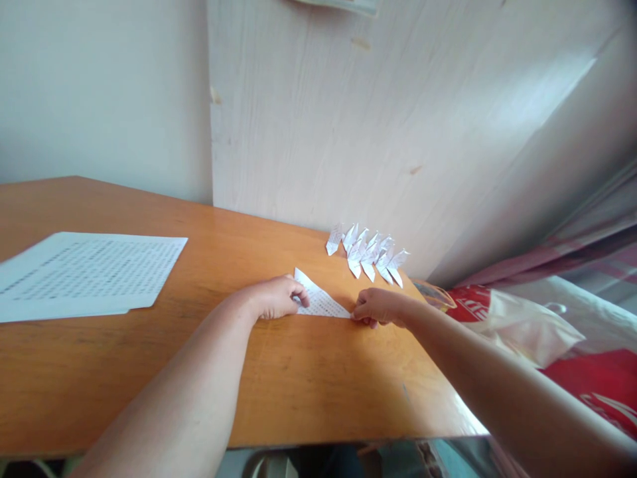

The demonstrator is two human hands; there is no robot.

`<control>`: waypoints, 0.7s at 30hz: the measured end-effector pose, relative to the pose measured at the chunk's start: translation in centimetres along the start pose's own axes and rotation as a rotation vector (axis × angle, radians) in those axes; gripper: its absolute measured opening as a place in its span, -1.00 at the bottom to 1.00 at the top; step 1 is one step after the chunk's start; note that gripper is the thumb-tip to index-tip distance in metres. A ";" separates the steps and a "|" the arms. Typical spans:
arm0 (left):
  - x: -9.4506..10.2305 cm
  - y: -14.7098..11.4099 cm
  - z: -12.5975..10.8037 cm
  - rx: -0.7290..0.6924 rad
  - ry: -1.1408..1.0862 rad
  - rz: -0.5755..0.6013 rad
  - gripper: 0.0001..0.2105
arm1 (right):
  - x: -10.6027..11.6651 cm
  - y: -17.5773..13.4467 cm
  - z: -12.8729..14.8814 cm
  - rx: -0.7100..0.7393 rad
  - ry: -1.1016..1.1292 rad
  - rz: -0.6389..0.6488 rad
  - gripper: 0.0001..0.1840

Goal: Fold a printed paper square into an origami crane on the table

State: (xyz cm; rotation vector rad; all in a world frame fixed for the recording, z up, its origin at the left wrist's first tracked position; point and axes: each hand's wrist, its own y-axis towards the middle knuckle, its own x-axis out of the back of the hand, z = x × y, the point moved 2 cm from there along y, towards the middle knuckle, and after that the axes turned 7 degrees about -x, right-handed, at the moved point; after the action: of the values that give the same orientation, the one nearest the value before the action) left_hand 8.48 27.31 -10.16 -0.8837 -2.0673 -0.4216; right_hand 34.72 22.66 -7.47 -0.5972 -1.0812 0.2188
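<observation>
A printed sheet of paper folded into a triangle (321,302) lies on the wooden table between my hands. My left hand (281,297) rests on its left side, fingers curled and pressed to the paper near the lower left corner. At the right tip, the fingers of my right hand (375,307) pinch the pointed corner. Just beyond, several small folded paper figures (368,253) with pointed ends stand close together in rows. They are made of similar printed paper.
A stack of printed sheets (99,269) lies on the left of the table (283,385). A pale panel (348,133) rises behind the table's back edge. Red and white bags (527,325) sit beyond the right edge, near a pinkish curtain (572,226).
</observation>
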 end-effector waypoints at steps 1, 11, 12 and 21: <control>0.0 0.0 -0.1 -0.001 0.003 -0.001 -0.64 | 0.0 0.0 -0.2 0.005 0.010 -0.002 -0.89; 0.0 -0.2 -0.2 0.009 -0.032 -0.013 -0.63 | -0.6 -0.6 0.7 0.126 0.069 -0.199 -0.92; 0.1 -0.2 -0.2 0.010 -0.042 -0.011 -0.62 | -1.1 -0.8 1.4 0.169 0.062 -0.271 -0.91; -0.2 0.0 -0.2 -0.017 -0.107 -0.029 -0.64 | -7.2 -5.3 7.1 0.750 -0.467 -0.522 -0.62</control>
State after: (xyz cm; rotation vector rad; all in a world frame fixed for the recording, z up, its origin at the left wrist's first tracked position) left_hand 8.73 27.11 -10.19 -0.9049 -2.1793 -0.4162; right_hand 24.52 17.55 -7.62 0.4347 -1.4480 0.2896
